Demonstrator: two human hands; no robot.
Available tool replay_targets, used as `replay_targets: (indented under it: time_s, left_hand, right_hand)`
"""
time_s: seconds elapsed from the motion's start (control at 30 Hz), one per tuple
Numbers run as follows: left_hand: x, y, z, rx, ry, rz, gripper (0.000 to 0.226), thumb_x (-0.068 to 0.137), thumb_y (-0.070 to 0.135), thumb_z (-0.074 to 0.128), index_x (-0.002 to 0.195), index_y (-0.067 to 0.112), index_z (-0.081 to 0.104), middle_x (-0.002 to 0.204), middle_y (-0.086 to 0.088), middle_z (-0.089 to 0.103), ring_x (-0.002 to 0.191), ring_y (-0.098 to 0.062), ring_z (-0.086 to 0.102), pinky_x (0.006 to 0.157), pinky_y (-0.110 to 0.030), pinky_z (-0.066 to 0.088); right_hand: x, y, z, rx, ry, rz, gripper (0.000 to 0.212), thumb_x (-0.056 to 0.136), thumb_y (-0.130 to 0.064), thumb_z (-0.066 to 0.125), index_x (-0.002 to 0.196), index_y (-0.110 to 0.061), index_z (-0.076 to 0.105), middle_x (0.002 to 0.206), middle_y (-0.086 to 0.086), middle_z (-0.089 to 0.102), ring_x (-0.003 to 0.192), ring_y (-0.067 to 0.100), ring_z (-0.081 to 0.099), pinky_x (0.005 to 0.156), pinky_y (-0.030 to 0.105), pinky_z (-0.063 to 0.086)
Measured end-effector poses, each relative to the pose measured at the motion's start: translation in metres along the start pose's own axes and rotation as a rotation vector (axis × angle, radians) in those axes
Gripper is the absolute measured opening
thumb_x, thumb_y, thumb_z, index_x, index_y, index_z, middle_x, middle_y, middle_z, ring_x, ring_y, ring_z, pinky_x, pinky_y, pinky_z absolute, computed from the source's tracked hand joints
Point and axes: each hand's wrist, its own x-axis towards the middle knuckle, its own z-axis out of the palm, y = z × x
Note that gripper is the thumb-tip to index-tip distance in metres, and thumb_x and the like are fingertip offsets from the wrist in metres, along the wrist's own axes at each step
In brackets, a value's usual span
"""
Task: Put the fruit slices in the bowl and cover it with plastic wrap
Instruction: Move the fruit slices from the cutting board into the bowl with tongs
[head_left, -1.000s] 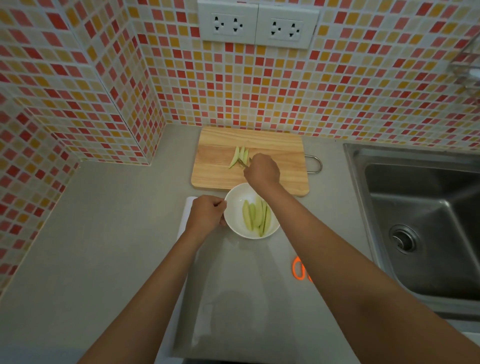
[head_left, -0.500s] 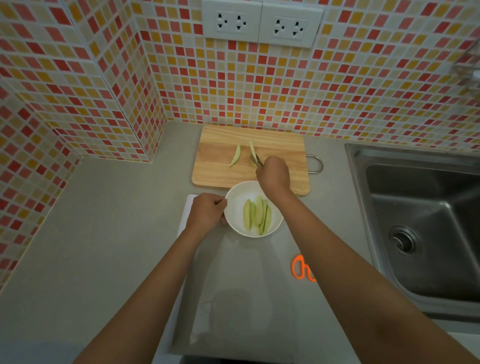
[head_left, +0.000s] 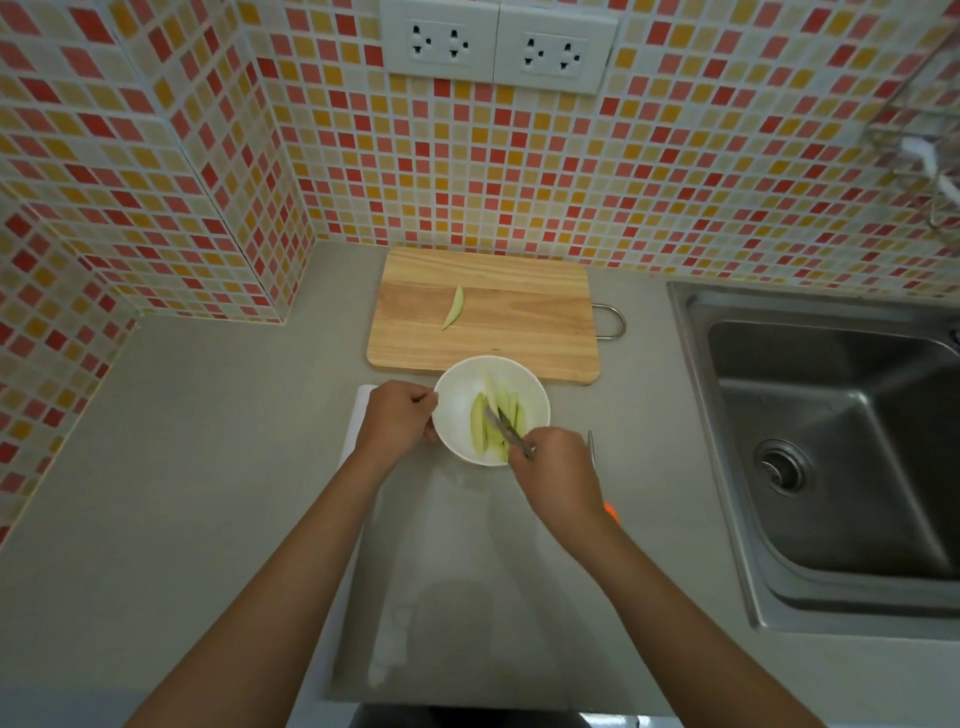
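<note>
A white bowl (head_left: 457, 395) stands on a sheet of plastic wrap (head_left: 467, 571) spread over the counter, and holds several pale green fruit slices (head_left: 480, 423). My left hand (head_left: 397, 418) grips the bowl's left rim. My right hand (head_left: 558, 475) holds metal tongs (head_left: 506, 428) whose tips reach into the bowl among the slices. One fruit slice (head_left: 453, 307) lies alone on the wooden cutting board (head_left: 519, 332) behind the bowl.
A steel sink (head_left: 831, 441) fills the right side. Orange-handled scissors (head_left: 612, 512) lie mostly hidden under my right wrist. Tiled walls close the back and left, with sockets (head_left: 498, 44) above the board. Grey counter (head_left: 182, 467) stretches to the left.
My right hand carried slices with the tongs from the cutting board back into the bowl. Only one slice stays on the board. My left hand kept its hold on the rim.
</note>
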Motion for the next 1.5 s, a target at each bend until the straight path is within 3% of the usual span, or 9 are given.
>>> replay_targets:
  time_s: [0.3,0.53,0.73,0.87,0.93,1.07,1.2,1.3,1.5]
  left_hand:
    - [0.000,0.001,-0.002,-0.003,-0.021,0.002,0.026,0.090,0.013,0.054,0.079,0.003,0.077,0.065,-0.014,0.072,0.063,-0.026,0.071,0.077,-0.044,0.059]
    - [0.001,0.001,-0.002,-0.014,-0.029,-0.006,0.028,0.090,0.014,0.054,0.079,0.000,0.075,0.064,-0.015,0.071,0.065,-0.028,0.070,0.078,-0.045,0.058]
    - [0.000,0.004,-0.003,0.001,-0.027,-0.002,0.027,0.090,0.015,0.055,0.080,0.005,0.077,0.066,-0.012,0.073,0.064,-0.024,0.070,0.076,-0.042,0.059]
    - [-0.001,0.004,-0.005,-0.006,-0.036,-0.003,0.027,0.089,0.015,0.055,0.077,0.004,0.077,0.063,-0.013,0.072,0.065,-0.026,0.070,0.078,-0.043,0.059]
    - [-0.001,0.005,-0.005,-0.014,-0.031,-0.010,0.027,0.089,0.014,0.056,0.076,0.005,0.077,0.063,-0.013,0.072,0.064,-0.026,0.071,0.078,-0.042,0.059]
    - [-0.003,0.006,-0.005,-0.027,-0.030,-0.012,0.024,0.090,0.013,0.057,0.079,0.008,0.078,0.066,-0.016,0.072,0.060,-0.022,0.069,0.078,-0.043,0.059]
    - [-0.004,0.007,-0.006,-0.017,-0.045,-0.008,0.027,0.090,0.013,0.056,0.074,0.012,0.077,0.067,-0.017,0.072,0.060,-0.022,0.069,0.079,-0.044,0.059]
    - [-0.005,0.009,-0.008,-0.027,-0.054,-0.008,0.032,0.091,0.014,0.055,0.068,0.030,0.072,0.068,-0.016,0.073,0.059,-0.020,0.069,0.080,-0.042,0.059]
    - [-0.006,0.010,-0.010,-0.015,-0.061,-0.010,0.032,0.090,0.015,0.055,0.069,0.033,0.071,0.065,-0.014,0.073,0.057,-0.016,0.069,0.080,-0.042,0.058]
  right_hand:
    - [0.062,-0.045,-0.023,0.161,0.164,0.008,0.042,0.082,-0.017,0.057,0.047,-0.016,0.033,0.046,-0.004,0.033,0.041,0.010,0.032,0.040,0.025,0.016]
    - [0.143,-0.087,0.009,0.000,0.065,-0.029,0.011,0.085,-0.004,0.053,0.083,-0.003,0.064,0.088,0.011,0.066,0.079,0.031,0.063,0.057,0.029,0.039]
    - [0.155,-0.092,0.021,-0.129,0.080,-0.062,0.024,0.084,0.006,0.051,0.101,-0.002,0.066,0.104,0.014,0.068,0.093,0.031,0.066,0.063,0.030,0.043]
    - [0.140,-0.081,0.003,-0.003,0.110,-0.060,0.017,0.084,0.001,0.050,0.072,-0.004,0.060,0.076,0.009,0.062,0.076,0.031,0.060,0.056,0.028,0.035]
    - [0.120,-0.069,-0.010,0.101,0.162,-0.057,0.034,0.083,-0.003,0.052,0.052,-0.013,0.042,0.055,0.001,0.044,0.058,0.024,0.049,0.047,0.024,0.026]
    - [0.055,-0.036,-0.023,0.183,0.216,-0.092,0.044,0.084,-0.014,0.056,0.046,-0.018,0.036,0.044,-0.006,0.036,0.041,0.008,0.034,0.041,0.024,0.019]
    - [0.007,-0.013,-0.006,0.011,0.110,-0.062,0.026,0.087,-0.021,0.055,0.071,-0.003,0.065,0.066,0.013,0.064,0.063,0.028,0.060,0.053,0.029,0.038]
    - [-0.001,-0.010,0.009,-0.150,0.031,-0.007,0.028,0.092,-0.025,0.050,0.088,-0.002,0.066,0.089,0.018,0.069,0.085,0.034,0.063,0.062,0.029,0.035]
    - [0.004,-0.008,-0.002,-0.227,0.197,0.029,0.031,0.088,-0.036,0.052,0.088,-0.009,0.068,0.087,0.011,0.071,0.083,0.033,0.066,0.060,0.029,0.035]
